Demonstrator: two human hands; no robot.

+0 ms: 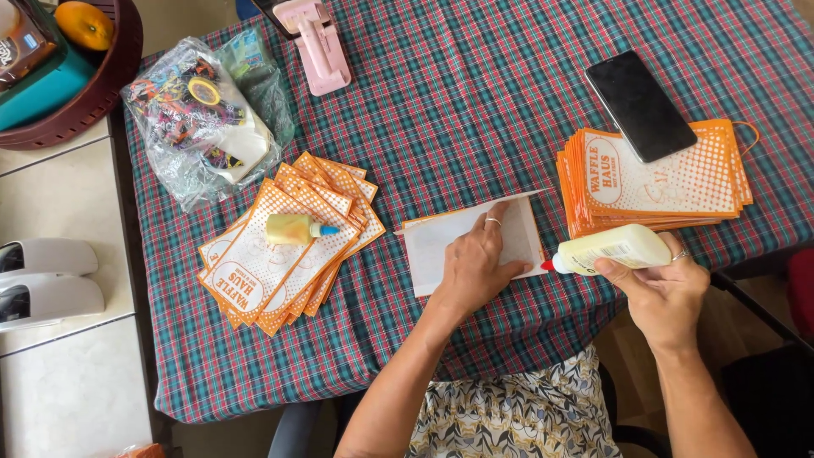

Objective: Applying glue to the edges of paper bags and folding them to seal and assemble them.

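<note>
My left hand (477,261) lies flat on a white and orange paper bag (434,242) on the plaid tablecloth, pressing its folded flap down. My right hand (662,288) grips a pale yellow glue bottle (609,249) held sideways, its red tip pointing at the bag's right edge. A stack of orange printed paper bags (678,182) sits to the right, with a black phone (640,105) lying on top. To the left, a fanned pile of the same orange bags (254,271) carries a small yellow glue bottle (295,229) with a blue cap.
A clear plastic bag of colourful items (197,114) lies at the table's far left. A pink device (318,42) rests at the far edge. A brown basket (110,76) holds an orange. Two white objects (42,280) sit on the left counter.
</note>
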